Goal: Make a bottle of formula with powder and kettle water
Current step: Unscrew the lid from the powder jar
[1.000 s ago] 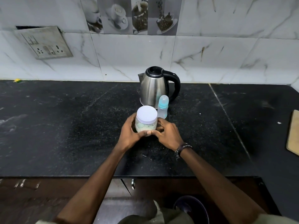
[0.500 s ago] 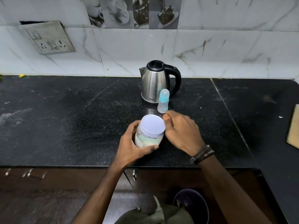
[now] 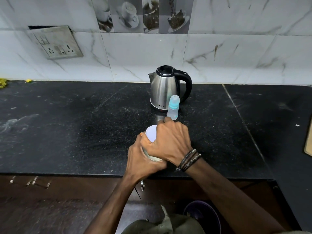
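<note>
A clear powder jar [image 3: 156, 158] with a white lid [image 3: 151, 133] is near the front edge of the black counter [image 3: 84, 124]. My left hand [image 3: 141, 156] grips the jar's body from the left. My right hand [image 3: 168, 141] is curled over the lid from the right, covering most of it. Behind them stands a small baby bottle [image 3: 173, 109] with a blue collar and clear cap, upright and untouched. A steel kettle [image 3: 164, 89] with a black handle stands just behind the bottle, lid down.
A wooden board edge [image 3: 308, 141] shows at the far right of the counter. A wall socket plate [image 3: 57, 42] hangs at the upper left. A dark bin [image 3: 202, 217] sits on the floor below the counter.
The jar has come toward the counter's front edge. My right hand has moved from the jar's side up onto the lid and now wraps it.
</note>
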`<control>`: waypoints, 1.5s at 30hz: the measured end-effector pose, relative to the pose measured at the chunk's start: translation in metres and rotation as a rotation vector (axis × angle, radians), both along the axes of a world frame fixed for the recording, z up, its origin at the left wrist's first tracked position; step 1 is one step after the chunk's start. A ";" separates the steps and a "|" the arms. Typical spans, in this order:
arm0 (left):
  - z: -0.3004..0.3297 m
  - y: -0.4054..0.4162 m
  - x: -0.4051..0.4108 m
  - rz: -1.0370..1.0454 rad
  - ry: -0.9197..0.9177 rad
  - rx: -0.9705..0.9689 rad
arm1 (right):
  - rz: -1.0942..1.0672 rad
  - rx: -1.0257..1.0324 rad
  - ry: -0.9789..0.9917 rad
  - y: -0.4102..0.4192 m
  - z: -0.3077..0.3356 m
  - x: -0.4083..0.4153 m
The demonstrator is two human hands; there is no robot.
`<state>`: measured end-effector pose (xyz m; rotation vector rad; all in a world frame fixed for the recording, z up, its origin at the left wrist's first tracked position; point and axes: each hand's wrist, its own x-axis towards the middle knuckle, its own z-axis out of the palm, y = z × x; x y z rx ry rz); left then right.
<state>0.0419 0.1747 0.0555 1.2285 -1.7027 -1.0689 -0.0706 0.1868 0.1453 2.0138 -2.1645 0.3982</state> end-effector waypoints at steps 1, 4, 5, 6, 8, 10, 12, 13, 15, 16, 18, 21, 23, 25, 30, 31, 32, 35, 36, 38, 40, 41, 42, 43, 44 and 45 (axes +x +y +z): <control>-0.001 -0.002 0.003 -0.011 0.018 0.014 | 0.011 -0.015 0.001 0.000 0.001 0.000; -0.001 -0.008 0.011 -0.077 0.083 0.057 | 0.161 -0.020 0.007 -0.002 0.003 -0.007; -0.001 -0.009 0.015 -0.108 0.095 0.068 | 0.226 -0.001 0.004 -0.003 0.004 -0.010; 0.001 -0.010 0.018 -0.141 0.111 0.084 | 0.283 0.026 -0.012 -0.003 0.006 -0.013; 0.005 -0.010 0.022 -0.198 0.131 0.119 | 0.392 0.094 -0.065 -0.003 0.012 -0.018; 0.009 -0.010 0.024 -0.233 0.139 0.141 | 0.506 0.172 -0.117 -0.004 0.015 -0.023; 0.010 -0.010 0.024 -0.241 0.162 0.123 | 0.589 0.250 -0.152 -0.004 0.019 -0.030; 0.011 -0.012 0.024 -0.232 0.168 0.116 | 0.591 0.285 -0.165 -0.003 0.022 -0.032; 0.011 -0.014 0.025 -0.213 0.161 0.099 | 0.499 0.275 -0.152 0.001 0.029 -0.032; 0.011 -0.016 0.025 -0.211 0.148 0.084 | 0.415 0.247 -0.091 0.002 0.030 -0.031; 0.008 -0.020 0.025 -0.213 0.138 0.082 | 0.252 0.214 0.074 0.001 0.031 -0.023; 0.006 -0.023 0.020 -0.236 0.127 0.084 | 0.197 0.164 0.180 -0.002 0.024 -0.011; 0.005 -0.025 0.018 -0.229 0.124 0.109 | 0.243 0.161 0.135 -0.001 0.024 -0.011; 0.002 -0.026 0.018 -0.243 0.119 0.127 | 0.343 0.227 0.034 -0.003 0.027 -0.016; 0.001 -0.027 0.014 -0.238 0.144 0.138 | 0.594 0.504 -0.181 -0.006 0.040 -0.031; 0.000 -0.028 0.013 -0.239 0.137 0.131 | 0.556 0.487 -0.194 -0.004 0.042 -0.030; 0.000 -0.028 0.013 -0.240 0.119 0.121 | 0.482 0.440 -0.172 -0.003 0.042 -0.029; 0.000 -0.031 0.011 -0.265 0.089 0.099 | 0.216 0.288 0.092 -0.002 0.040 -0.020; 0.001 -0.031 0.010 -0.266 0.091 0.102 | 0.174 0.249 0.152 -0.003 0.038 -0.017; 0.003 -0.030 0.010 -0.262 0.114 0.132 | 0.182 0.202 0.211 -0.004 0.032 -0.012; 0.004 -0.030 0.010 -0.262 0.131 0.160 | 0.236 0.185 0.184 -0.003 0.031 -0.012; 0.003 -0.030 0.011 -0.252 0.137 0.171 | 0.265 0.192 0.141 -0.003 0.031 -0.013; 0.004 -0.030 0.012 -0.247 0.150 0.178 | 0.302 0.222 0.086 -0.004 0.032 -0.015; 0.003 -0.030 0.013 -0.249 0.164 0.181 | 0.348 0.279 0.033 -0.006 0.034 -0.017; 0.002 -0.031 0.013 -0.252 0.176 0.181 | 0.400 0.358 -0.018 -0.007 0.035 -0.021; 0.001 -0.031 0.014 -0.245 0.185 0.178 | 0.451 0.442 -0.054 -0.009 0.037 -0.024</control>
